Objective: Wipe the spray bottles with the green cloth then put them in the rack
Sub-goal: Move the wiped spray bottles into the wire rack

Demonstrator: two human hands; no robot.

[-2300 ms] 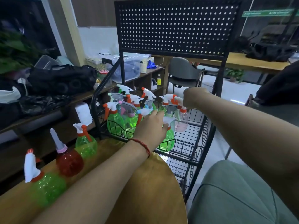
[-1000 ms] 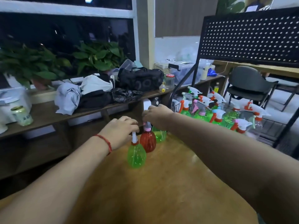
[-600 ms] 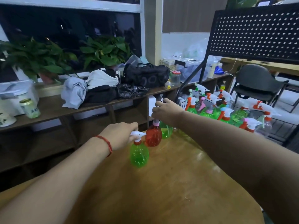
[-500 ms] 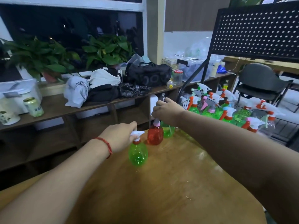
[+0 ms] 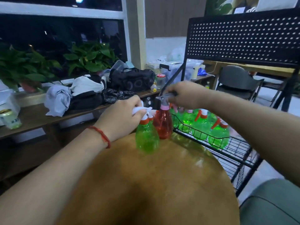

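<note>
A green spray bottle [image 5: 146, 138] with a white trigger head hangs just above the round wooden table [image 5: 154, 184]; my left hand [image 5: 121, 118] grips its head. Right behind it is a red spray bottle [image 5: 163, 125] with a pink collar and grey head, which my right hand [image 5: 183, 95] holds by the trigger. Both bottles sit near the table's far edge, beside the black wire rack [image 5: 211, 138]. Several green bottles [image 5: 203, 125] stand in the rack's basket. No green cloth is in view.
The rack's black pegboard panel [image 5: 243, 36] rises at the right. A long wooden shelf [image 5: 40, 114] behind the table carries bags, cloths, jars and potted plants. A grey chair [image 5: 237, 82] stands beyond the rack. A green cushion [image 5: 276, 203] lies at the lower right.
Both hands closed on the two bottles' heads and carried them right, up to the rack's edge. The view swung right and down.
</note>
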